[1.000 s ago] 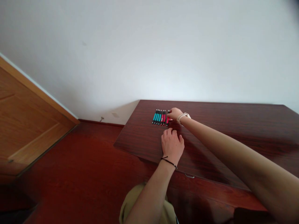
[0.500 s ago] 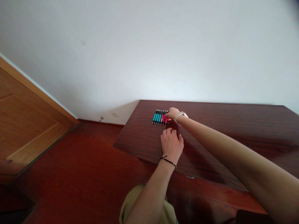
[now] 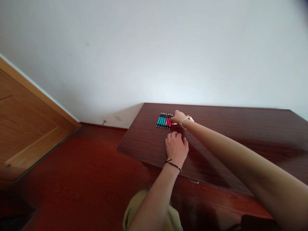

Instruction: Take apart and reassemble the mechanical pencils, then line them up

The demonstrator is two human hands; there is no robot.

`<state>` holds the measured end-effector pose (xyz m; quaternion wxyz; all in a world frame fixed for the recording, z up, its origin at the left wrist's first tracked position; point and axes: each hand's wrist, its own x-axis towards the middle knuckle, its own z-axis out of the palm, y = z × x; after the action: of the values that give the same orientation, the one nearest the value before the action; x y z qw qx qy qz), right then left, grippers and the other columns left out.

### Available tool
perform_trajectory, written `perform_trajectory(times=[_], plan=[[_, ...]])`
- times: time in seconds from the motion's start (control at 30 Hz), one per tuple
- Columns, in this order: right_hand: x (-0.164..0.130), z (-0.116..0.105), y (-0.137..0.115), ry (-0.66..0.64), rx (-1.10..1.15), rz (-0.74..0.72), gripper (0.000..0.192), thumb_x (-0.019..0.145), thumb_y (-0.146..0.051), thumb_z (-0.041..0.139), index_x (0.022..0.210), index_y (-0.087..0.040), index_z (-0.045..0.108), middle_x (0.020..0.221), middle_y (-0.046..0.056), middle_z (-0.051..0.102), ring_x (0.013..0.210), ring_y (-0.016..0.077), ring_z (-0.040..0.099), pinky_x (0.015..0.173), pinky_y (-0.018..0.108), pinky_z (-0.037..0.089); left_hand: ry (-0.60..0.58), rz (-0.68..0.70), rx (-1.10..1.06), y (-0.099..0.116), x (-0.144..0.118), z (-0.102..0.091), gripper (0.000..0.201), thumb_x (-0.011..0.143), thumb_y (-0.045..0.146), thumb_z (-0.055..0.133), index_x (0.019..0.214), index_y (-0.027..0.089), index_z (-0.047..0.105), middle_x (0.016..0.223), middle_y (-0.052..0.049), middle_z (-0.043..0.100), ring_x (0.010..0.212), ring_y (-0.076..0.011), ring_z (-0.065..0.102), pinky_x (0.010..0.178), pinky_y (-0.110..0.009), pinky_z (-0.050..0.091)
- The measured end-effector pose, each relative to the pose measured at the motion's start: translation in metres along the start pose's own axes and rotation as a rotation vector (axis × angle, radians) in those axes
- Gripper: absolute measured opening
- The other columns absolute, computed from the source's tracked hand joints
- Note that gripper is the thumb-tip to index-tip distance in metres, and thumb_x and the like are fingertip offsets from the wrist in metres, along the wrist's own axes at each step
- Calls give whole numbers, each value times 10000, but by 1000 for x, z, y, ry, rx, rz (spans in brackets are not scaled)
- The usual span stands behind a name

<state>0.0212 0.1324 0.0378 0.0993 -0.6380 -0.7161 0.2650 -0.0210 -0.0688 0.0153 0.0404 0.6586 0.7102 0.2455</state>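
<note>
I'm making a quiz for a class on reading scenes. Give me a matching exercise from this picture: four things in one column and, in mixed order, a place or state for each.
Things:
1. left hand
2. right hand
3. teal pens
4. door

Places or states:
A. at the red end of the row of pens
B. far left, beside the white wall
C. palm down on the table, nearer the body
D. left part of the row

Pairs: 1-C, 2-A, 3-D, 4-B
</note>
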Motion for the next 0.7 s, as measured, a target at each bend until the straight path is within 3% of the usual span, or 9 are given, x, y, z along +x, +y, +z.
perform_trajectory(times=[0.2,0.37,0.5,0.7], plan=[[-8,-7,13,39,38,-83,604,885,-186,708,1468,-92,586,1028,134,805,1009,267,763,914,335,557,19,3,-9,0,1,2,205,1039,297,622,1164,185,739,1291,-129,713,1231,-296,603,1030,-438,509],[-41,-21,60,120,88,-203,497,880,-123,669,1377,-142,670,1139,103,803,1033,231,742,971,313,540,15,65,-1,4,3,7,203,1043,293,610,1157,183,737,1272,-134,706,1237,-304,594,1034,-445,508],[-95,-33,124,171,272,-294,423,873,-127,666,1293,-167,703,1048,65,811,934,209,750,936,326,572,-14,158,2,14,3,14,203,1033,282,620,1169,184,735,1299,-139,691,1248,-304,586,1041,-445,512],[-215,-51,224,345,382,-258,293,967,-310,632,1232,-248,739,1106,54,806,988,232,759,955,382,579,-66,376,15,42,-10,21,257,1035,286,619,1255,182,703,1367,-146,667,1290,-310,582,1068,-456,519]])
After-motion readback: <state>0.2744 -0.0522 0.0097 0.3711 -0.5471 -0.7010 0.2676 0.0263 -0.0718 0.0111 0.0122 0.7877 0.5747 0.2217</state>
